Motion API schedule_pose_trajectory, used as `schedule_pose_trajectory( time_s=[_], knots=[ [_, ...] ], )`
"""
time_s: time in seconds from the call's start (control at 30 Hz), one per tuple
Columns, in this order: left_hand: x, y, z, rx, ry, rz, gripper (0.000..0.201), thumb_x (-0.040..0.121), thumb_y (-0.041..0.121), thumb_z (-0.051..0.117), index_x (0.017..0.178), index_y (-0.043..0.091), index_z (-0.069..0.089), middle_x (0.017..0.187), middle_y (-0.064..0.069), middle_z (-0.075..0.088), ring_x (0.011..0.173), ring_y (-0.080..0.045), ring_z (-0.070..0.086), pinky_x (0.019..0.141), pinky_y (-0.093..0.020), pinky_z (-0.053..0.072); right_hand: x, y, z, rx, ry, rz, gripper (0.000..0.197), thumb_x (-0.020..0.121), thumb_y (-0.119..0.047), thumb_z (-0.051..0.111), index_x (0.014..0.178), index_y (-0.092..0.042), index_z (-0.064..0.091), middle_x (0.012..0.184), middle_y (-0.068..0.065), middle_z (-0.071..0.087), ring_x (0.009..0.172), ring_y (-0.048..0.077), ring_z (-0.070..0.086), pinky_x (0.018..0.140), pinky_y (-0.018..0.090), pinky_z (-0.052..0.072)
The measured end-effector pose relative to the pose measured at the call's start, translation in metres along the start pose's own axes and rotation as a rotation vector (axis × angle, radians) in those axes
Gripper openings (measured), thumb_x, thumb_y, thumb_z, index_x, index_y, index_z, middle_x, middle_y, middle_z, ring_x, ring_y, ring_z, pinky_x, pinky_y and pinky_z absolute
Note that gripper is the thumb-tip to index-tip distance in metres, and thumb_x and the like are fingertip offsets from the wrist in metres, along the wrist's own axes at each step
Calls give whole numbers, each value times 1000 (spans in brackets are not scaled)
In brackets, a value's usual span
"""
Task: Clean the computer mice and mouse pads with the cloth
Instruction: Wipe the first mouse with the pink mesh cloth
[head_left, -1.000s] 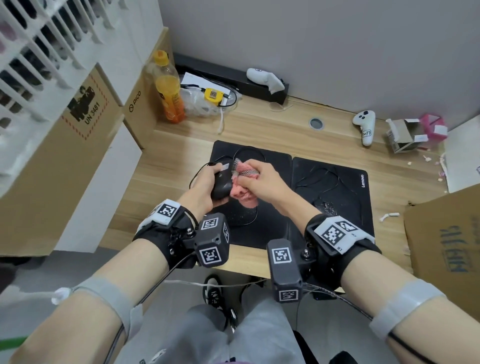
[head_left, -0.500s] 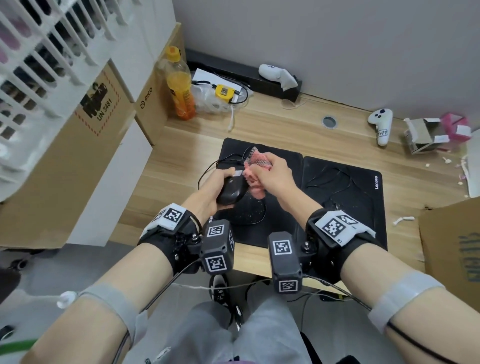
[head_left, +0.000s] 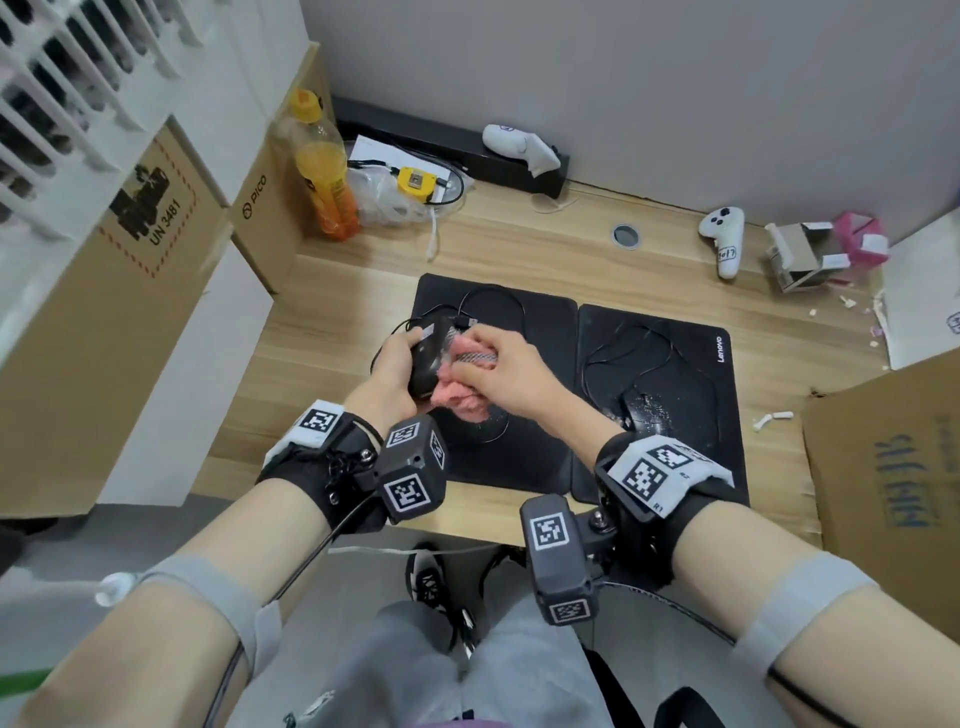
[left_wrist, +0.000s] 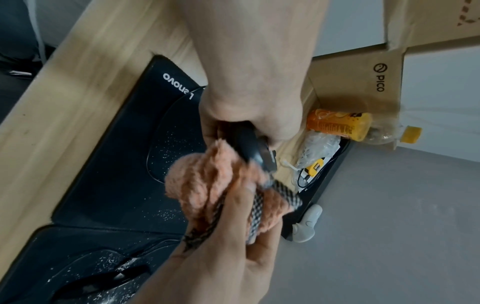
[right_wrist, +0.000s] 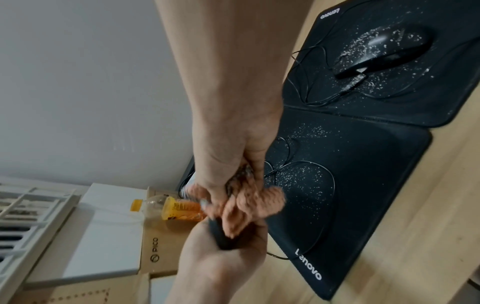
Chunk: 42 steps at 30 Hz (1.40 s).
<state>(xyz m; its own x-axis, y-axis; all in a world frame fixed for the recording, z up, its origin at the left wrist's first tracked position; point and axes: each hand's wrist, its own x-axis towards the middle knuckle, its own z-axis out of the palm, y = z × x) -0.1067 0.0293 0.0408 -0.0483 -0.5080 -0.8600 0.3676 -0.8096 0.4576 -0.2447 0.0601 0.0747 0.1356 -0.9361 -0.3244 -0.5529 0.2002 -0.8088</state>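
My left hand (head_left: 397, 364) grips a black wired mouse (head_left: 428, 358) lifted above the left mouse pad (head_left: 535, 332). My right hand (head_left: 498, 364) clutches a bunched pink cloth (head_left: 460, 397) and presses it against the mouse's side. In the left wrist view the mouse (left_wrist: 253, 148) pokes out of my fist with the cloth (left_wrist: 207, 181) against it. A second black mouse (right_wrist: 384, 51), dusted with white crumbs, lies on the right mouse pad (head_left: 691, 364). White specks also dot the left pad (right_wrist: 337, 195).
The pads lie side by side on a wooden desk (head_left: 322, 332). An orange drink bottle (head_left: 322, 166), a bag with a yellow gadget (head_left: 415, 184), two white controllers (head_left: 722, 239), a torn small box (head_left: 800, 254) and cardboard boxes (head_left: 883, 467) ring the desk.
My right hand has kept rubbing the cloth along the mouse, sliding back down its side after reaching the front. My left hand has turned the mouse more upright.
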Motion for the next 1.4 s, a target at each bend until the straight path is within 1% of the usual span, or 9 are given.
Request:
schedule_pose_trajectory(
  time_s=[0.07,0.17,0.27,0.5,0.73,0.93,1.1,1.23,1.4],
  knots=[
    [-4,2,-1,145,-2,18,21,90,38,56,93,17,60,67,-2,66,60,-18,60,52,-24,49,4,5,-3,45,102,40,8,88,-18,65,95,-20,65,82,-4,68,66,4,61,51,5,40],
    [-8,4,-1,300,8,85,24,87,39,62,103,21,59,82,-3,65,65,-17,61,53,-25,49,10,17,-6,71,166,99,10,89,-22,65,98,-25,65,88,-6,70,79,5,65,64,11,45],
    [-13,4,-7,383,-5,95,21,86,39,64,96,22,61,78,0,67,64,-16,62,58,-26,50,16,19,-8,157,192,137,7,88,-23,66,94,-27,67,87,-7,71,82,9,66,69,15,50],
    [-20,5,-17,471,-158,111,14,89,33,63,86,20,62,72,-2,66,49,-14,60,44,-19,45,37,15,-4,311,161,209,9,85,-25,69,92,-29,72,91,-2,75,89,18,72,86,45,58],
    [-9,3,-3,336,5,144,18,88,39,62,91,21,63,77,0,68,55,-14,62,46,-18,47,23,14,-3,328,134,164,11,80,-25,64,90,-25,69,82,0,72,74,18,66,85,52,56],
    [4,-2,8,71,81,93,27,91,36,50,106,19,64,89,-4,68,63,-18,62,49,-23,50,5,-1,5,255,20,86,4,86,-16,66,88,-19,64,74,1,68,68,21,64,68,32,54],
    [35,-5,-4,-73,107,24,45,84,39,52,117,11,66,116,-17,68,89,-36,70,63,-49,57,-1,0,9,91,-151,54,12,80,-22,73,77,-27,62,77,0,69,72,19,64,81,43,54],
    [1,9,9,-69,56,60,27,95,39,51,93,15,63,81,-7,68,66,-23,64,61,-30,55,2,5,4,193,19,86,5,83,-26,68,87,-25,65,89,2,72,86,20,70,85,45,57],
    [-9,13,12,93,-79,84,23,93,39,56,95,18,63,76,-2,69,60,-16,66,52,-25,53,21,8,-9,328,160,127,11,77,-34,63,86,-38,67,90,-4,74,91,21,71,89,50,55]
  ],
)
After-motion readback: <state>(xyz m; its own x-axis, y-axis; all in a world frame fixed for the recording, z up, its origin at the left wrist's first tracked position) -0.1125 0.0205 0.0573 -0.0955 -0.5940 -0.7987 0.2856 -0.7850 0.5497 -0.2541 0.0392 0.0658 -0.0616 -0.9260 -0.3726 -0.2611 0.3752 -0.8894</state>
